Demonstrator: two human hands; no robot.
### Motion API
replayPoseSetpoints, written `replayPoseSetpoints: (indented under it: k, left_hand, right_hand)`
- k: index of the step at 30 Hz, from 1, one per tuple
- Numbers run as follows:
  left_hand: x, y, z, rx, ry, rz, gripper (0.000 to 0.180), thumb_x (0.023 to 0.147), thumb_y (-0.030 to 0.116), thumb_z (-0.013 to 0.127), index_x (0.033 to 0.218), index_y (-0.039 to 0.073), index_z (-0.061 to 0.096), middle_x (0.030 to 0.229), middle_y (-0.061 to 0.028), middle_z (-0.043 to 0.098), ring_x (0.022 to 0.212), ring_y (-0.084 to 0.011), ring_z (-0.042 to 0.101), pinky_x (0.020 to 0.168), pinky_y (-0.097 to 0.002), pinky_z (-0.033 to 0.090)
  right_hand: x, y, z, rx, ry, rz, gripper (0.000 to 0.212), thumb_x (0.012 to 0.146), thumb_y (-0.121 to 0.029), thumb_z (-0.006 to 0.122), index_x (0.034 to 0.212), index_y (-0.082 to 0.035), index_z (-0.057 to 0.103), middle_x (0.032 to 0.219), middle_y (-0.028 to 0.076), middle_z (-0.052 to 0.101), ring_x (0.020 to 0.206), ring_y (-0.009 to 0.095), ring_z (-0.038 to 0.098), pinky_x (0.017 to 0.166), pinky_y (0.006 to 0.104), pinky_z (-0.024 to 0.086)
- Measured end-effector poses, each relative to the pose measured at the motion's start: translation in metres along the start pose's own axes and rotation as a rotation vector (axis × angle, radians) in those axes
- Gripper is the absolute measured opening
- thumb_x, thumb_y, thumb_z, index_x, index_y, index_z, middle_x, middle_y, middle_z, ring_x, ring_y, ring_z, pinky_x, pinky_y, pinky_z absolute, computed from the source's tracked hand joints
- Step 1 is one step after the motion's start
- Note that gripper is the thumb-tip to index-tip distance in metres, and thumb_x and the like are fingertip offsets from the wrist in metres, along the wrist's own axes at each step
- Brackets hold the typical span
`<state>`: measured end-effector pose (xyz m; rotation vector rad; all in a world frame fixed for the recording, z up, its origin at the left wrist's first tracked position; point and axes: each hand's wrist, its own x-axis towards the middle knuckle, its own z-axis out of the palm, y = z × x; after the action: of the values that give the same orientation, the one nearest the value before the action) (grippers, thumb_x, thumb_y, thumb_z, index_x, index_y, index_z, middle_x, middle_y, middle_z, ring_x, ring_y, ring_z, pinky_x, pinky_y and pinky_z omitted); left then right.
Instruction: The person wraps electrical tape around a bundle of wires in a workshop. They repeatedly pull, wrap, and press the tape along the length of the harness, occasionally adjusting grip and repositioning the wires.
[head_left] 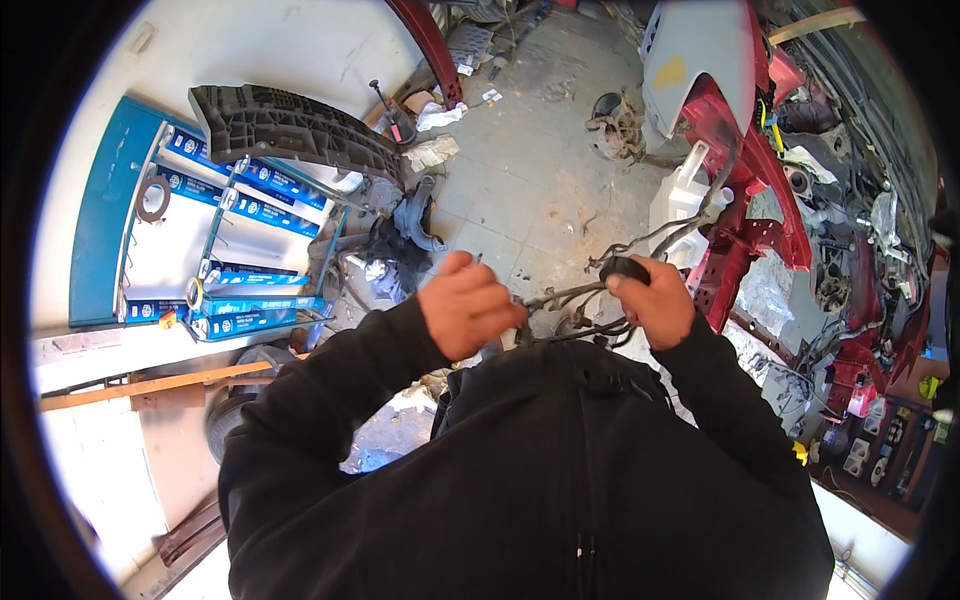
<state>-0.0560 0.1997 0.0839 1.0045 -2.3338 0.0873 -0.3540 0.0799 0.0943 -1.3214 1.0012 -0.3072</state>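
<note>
My left hand point(466, 303) is closed around a bundle of grey wires point(570, 296) in front of my chest. The bundle runs right to my right hand point(652, 300), which grips a black roll of tape point(625, 268) pressed against the wires. More of the harness point(660, 236) leads up and right toward the stripped red car body point(745, 215). Both sleeves are black.
A blue and white shelf rack point(160, 230) with long blue boxes stands at the left, a black plastic car part point(290, 130) leaning on it. A white fluid tank point(685, 190) and loose parts lie on the dirty concrete floor point(530, 170). The open engine bay point(850, 260) fills the right side.
</note>
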Motion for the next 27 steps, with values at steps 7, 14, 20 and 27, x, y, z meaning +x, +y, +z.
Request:
replayPoseSetpoints:
  k: [7,14,20,27]
  left_hand:
    - [-0.002,-0.002,0.025,-1.186,0.595,-1.027,0.008,0.109,0.014,0.058,0.103,0.009,0.059,0.082,0.0024,0.055,0.072,-0.0122,0.05,0.07,-0.0326,0.047]
    - [-0.113,-0.089,0.02,-0.775,1.008,-1.438,0.034,0.104,0.005,0.058,0.137,0.003,0.055,0.099,-0.0082,0.069,0.084,-0.0149,0.068,0.079,-0.0334,0.058]
    - [-0.112,-0.047,0.069,-0.78,0.405,-1.263,0.044,0.102,0.0,0.058,0.145,-0.004,0.057,0.124,-0.0187,0.075,0.096,-0.0189,0.075,0.088,-0.031,0.06]
    - [0.0,0.027,0.063,-1.501,0.449,-1.005,0.069,0.101,0.005,0.073,0.162,0.006,0.041,0.13,-0.0148,0.067,0.11,-0.0185,0.07,0.088,-0.0318,0.057]
  right_hand:
    - [0.002,0.005,-0.001,-0.185,-0.108,-0.163,0.015,0.1,-0.016,0.07,0.093,-0.004,0.065,0.07,-0.003,0.054,0.06,0.006,0.05,0.055,0.0269,0.04]
    - [-0.006,0.02,-0.02,-0.097,-0.028,0.0,0.021,0.1,-0.021,0.072,0.095,-0.001,0.068,0.066,-0.002,0.055,0.058,0.008,0.051,0.055,0.0288,0.04]
    - [0.001,0.024,-0.01,0.114,-0.013,-0.058,0.023,0.102,-0.024,0.072,0.094,-0.003,0.068,0.066,-0.002,0.054,0.057,0.007,0.05,0.054,0.0272,0.039]
    - [0.0,0.022,-0.009,0.193,-0.071,-0.027,0.021,0.103,-0.021,0.069,0.103,-0.001,0.07,0.072,0.001,0.06,0.061,0.009,0.053,0.059,0.0272,0.042]
